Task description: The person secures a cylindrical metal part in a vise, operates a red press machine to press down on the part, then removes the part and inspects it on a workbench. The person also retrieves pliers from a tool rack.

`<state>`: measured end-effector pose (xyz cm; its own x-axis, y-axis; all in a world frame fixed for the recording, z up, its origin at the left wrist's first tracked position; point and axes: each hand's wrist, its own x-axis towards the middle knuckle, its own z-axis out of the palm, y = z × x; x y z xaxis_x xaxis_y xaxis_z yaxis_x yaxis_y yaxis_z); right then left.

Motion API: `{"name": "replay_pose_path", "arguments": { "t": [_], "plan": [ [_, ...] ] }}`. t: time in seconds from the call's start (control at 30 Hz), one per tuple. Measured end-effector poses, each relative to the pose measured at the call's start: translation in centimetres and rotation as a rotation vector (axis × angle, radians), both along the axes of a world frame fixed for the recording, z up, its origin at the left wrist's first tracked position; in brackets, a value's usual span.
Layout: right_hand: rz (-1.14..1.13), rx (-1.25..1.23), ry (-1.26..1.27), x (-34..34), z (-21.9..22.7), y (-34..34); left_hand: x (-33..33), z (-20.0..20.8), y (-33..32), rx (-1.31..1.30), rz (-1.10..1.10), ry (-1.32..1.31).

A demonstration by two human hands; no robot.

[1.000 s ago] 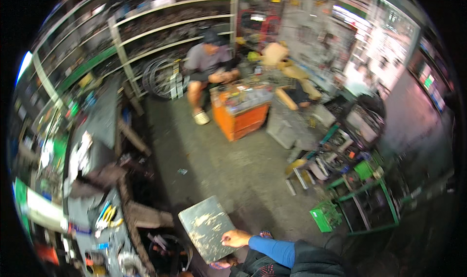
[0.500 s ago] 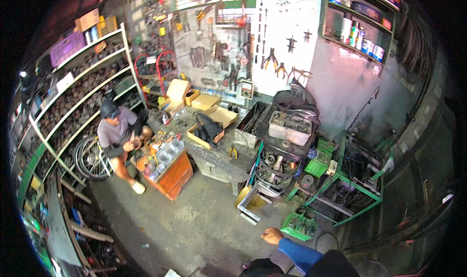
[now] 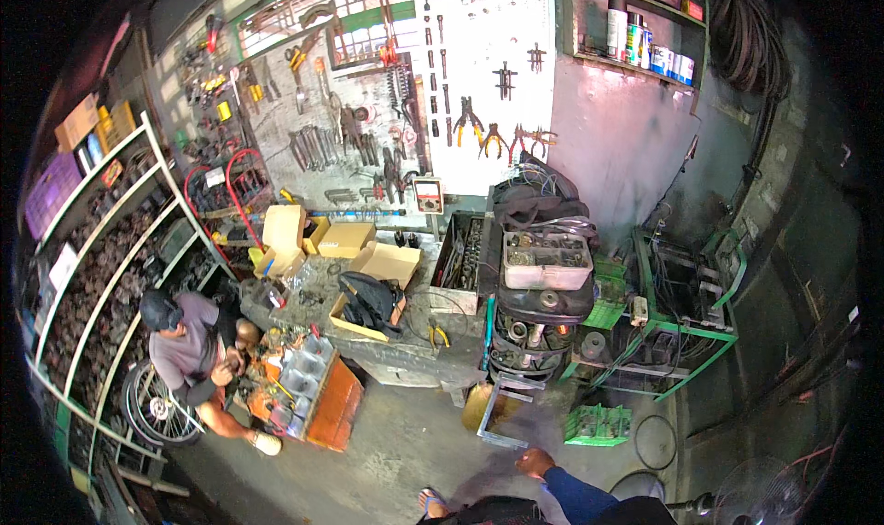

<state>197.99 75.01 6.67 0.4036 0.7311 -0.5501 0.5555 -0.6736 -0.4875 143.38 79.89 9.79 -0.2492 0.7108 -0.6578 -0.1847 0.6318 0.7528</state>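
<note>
My right hand (image 3: 532,462) hangs over the floor at the bottom of the view, at the end of a dark blue sleeve (image 3: 580,497). It looks small, with the back of the hand toward me, and its fingers are too unclear to read. Just beyond it stands a grey metal frame (image 3: 490,413), nearest to the hand; I see no contact. A small green crate (image 3: 599,425) lies on the floor to the right. My left hand is out of view. A sandalled foot (image 3: 433,503) shows at the bottom edge.
A seated person (image 3: 189,341) works beside an orange parts box (image 3: 337,405) at left. The workbench (image 3: 405,359) carries an open cardboard box (image 3: 391,265) and yellow-handled pliers (image 3: 439,336). A loaded tool cart (image 3: 543,301) and green metal stand (image 3: 700,345) are at right. Tools cover the wall.
The view has shifted, bringing the bench, wall tools and cart nearer. My right arm shows slightly farther right and lower, and a sandalled foot has come into view.
</note>
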Motion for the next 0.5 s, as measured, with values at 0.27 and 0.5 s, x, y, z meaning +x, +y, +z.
{"name": "replay_pose_path", "arguments": {
  "t": [0.27, 0.5],
  "plan": [
    [-0.306, 0.326, 0.178, 0.5, 5.8, 17.1, -2.9, 1.8, 25.3, 0.233, -0.231, 0.100],
    [-0.402, 0.720, 0.333, 11.2, 0.7, 33.2, 10.0, 0.5, 42.7, 0.236, -0.236, 0.074]
  ]
}}
